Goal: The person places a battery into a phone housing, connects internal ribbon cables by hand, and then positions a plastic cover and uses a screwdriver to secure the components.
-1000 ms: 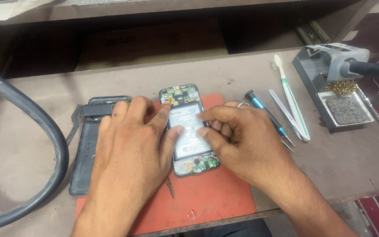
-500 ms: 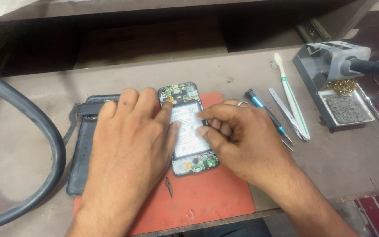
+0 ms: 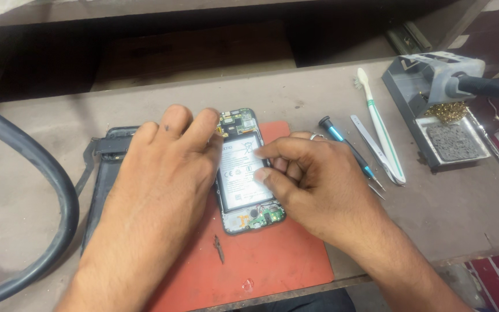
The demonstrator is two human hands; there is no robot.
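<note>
At the far left of the frame a thick grey hose (image 3: 59, 196) curves across the workbench (image 3: 319, 86); beside it, under the wrist, lies a dark rear cover (image 3: 108, 153). The left hand (image 3: 163, 173) rests flat, palm down, fingers spread and slightly curled, its fingertips pressing the left edge and upper corner of an opened phone (image 3: 244, 173); it closes round nothing, it merely steadies. The phone lies face down at centre frame on a red work mat (image 3: 272, 260), back removed, with its white battery (image 3: 239, 170) and the green boards above and below exposed. A small dark metal part (image 3: 219, 248) lies on the mat just below it. The right hand (image 3: 313, 185) is loosely curled, forefinger and thumb drawn together over the battery's right side, touching it; whether anything is pinched between them cannot be told. The step in hand appears to be work on the battery, and the next move likely calls for a firm hold by the left hand. Right of centre lie a blue-handled screwdriver (image 3: 342, 144), tweezers (image 3: 371, 150) and a brush (image 3: 379, 124); at upper right stands a soldering-iron stand (image 3: 440, 115).
</note>
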